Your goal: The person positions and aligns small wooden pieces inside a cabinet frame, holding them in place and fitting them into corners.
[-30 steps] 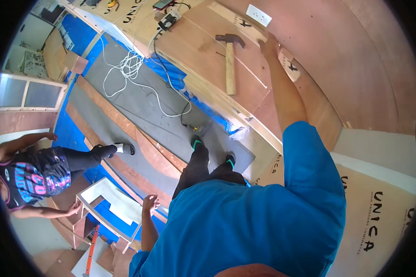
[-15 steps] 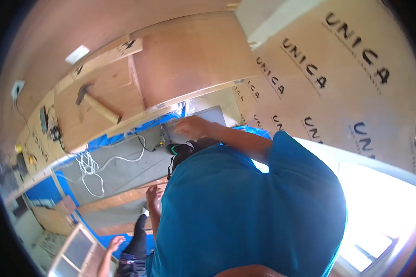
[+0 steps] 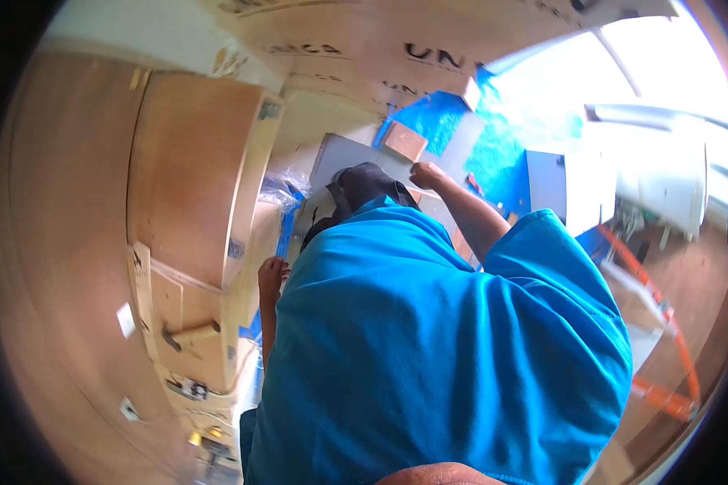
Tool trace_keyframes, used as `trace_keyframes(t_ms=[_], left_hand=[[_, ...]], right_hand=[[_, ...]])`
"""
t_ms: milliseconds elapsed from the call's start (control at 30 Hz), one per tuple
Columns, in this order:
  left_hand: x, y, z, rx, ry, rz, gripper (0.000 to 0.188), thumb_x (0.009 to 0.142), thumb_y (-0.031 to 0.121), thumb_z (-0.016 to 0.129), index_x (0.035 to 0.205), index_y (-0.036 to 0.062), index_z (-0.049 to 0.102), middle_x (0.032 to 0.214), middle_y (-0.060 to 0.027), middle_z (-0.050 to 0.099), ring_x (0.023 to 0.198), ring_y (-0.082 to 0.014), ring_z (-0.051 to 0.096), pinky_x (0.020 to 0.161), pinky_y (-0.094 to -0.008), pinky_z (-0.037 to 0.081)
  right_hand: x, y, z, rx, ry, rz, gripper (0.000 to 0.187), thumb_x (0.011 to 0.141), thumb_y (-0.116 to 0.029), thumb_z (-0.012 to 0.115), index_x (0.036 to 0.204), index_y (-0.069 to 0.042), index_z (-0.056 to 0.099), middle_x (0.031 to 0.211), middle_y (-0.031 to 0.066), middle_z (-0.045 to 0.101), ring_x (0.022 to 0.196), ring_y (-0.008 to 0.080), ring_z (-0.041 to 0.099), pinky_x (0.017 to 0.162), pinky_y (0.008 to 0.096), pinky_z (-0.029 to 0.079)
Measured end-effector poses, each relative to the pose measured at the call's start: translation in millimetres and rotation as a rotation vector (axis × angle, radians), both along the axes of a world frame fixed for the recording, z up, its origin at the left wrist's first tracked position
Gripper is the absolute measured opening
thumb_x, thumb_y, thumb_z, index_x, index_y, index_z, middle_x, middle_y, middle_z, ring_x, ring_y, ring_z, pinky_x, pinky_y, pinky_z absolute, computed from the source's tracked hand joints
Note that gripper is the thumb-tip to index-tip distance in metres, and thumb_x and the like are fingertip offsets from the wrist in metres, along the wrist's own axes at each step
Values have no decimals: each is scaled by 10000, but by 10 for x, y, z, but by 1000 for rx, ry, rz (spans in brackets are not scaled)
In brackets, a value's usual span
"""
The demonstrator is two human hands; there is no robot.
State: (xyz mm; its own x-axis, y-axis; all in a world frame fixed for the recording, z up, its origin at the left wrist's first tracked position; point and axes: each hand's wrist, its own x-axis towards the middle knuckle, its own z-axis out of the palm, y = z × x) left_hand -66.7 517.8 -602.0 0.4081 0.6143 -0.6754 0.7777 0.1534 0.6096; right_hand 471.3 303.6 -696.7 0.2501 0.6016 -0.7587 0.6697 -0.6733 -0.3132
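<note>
Head view: the right hand (image 3: 427, 175) curled nearest a wooden block (image 3: 405, 141), both toward one o'clock; the left hand (image 3: 273, 279) bent loosely at eight, beside a bench (image 3: 190, 137). Whether either gripped anything could not be told; careful footing seemed wise.

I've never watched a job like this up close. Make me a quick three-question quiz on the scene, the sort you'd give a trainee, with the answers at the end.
1. True or false: the right hand is holding the hammer.

2. Choose one. The person's shirt is:
A) red
B) blue
C) yellow

3. In the picture, which of the person's two hands appears nearer to the hammer?

Key:
1. False. The hammer lies on the wooden counter, away from that hand.
2. B
3. The left hand.
</note>
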Motion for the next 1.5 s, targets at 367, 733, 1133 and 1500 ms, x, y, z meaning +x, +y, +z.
trace_keyframes(t_ms=[367, 733, 1133, 1500], left_hand=[[907, 978, -83, -261, 188, -167, 266, 995, 260, 601, 1160, 56, 645, 893, -47, 677, 699, -133, 658, 570, -257, 500], [1331, 38, 59, -296, 321, -531, 238, 960, 247, 644, 1062, 34, 669, 852, -43, 686, 680, -110, 643, 551, -245, 457], [3240, -410, 267, -57, 163, -756, 232, 938, 212, 656, 1030, 3, 700, 841, -73, 695, 693, -141, 656, 634, -292, 523], [3859, -900, 258, -129, -4, -632, 285, 928, 263, 670, 1053, 8, 681, 817, -40, 691, 676, -128, 655, 640, -288, 516]], right_hand=[[-1432, -1924, 343, 140, 163, -1014, 300, 894, -235, 664, 1063, 4, 728, 1005, 180, 742, 838, 275, 726, 778, 380, 577], [-1699, -2785, 10, 145, 203, -1355, 312, 936, -218, 661, 1175, -21, 698, 976, 101, 740, 782, 185, 707, 638, 314, 536], [-1341, -3718, -50, 203, 307, -1628, 315, 931, -229, 671, 1163, -16, 683, 966, 83, 721, 759, 176, 680, 598, 311, 518], [-421, -4075, 263, 143, 291, -1573, 292, 932, -200, 664, 1179, -44, 670, 985, 62, 714, 746, 159, 662, 587, 302, 503]])
